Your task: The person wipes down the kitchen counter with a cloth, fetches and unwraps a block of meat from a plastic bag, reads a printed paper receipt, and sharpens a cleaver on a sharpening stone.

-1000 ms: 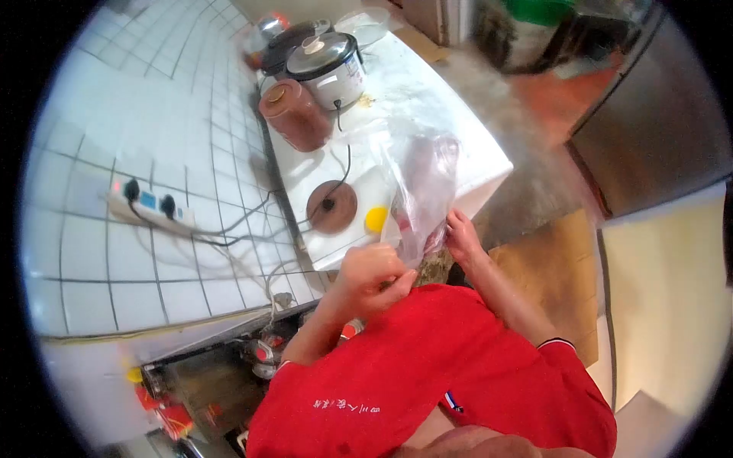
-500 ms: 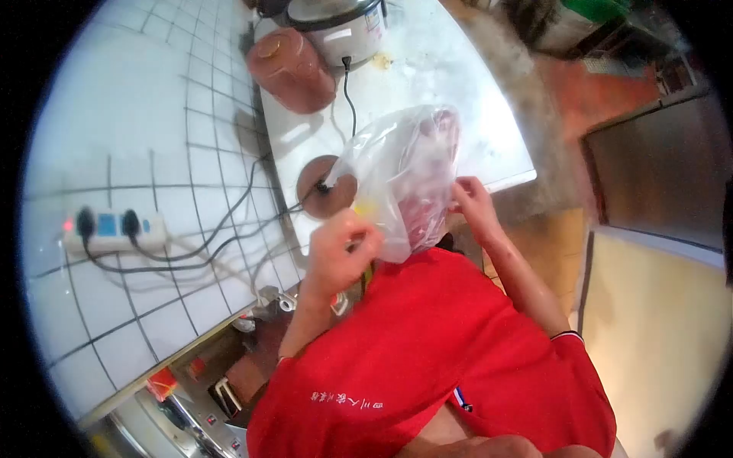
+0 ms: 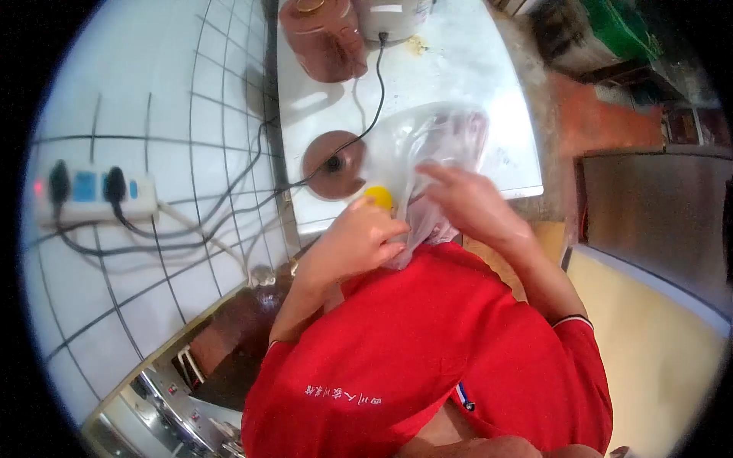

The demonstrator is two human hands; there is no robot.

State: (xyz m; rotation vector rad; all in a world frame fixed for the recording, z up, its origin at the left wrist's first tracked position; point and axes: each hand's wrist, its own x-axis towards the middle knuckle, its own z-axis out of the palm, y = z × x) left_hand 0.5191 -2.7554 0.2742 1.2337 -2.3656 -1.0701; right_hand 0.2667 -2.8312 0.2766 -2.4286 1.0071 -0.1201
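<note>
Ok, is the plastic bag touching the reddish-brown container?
Apart: the head view shows a strip of white tabletop between the plastic bag and the reddish-brown container.

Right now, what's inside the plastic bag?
Pinkish-red contents show through the plastic bag, mostly toward its far right side. The right hand covers part of it and cloudy folds veil more, so I cannot say what they are.

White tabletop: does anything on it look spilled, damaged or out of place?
Yes: a yellowish smear beside the rice cooker, near its cord. It stands out against the white tabletop and may be spilled food.
</note>
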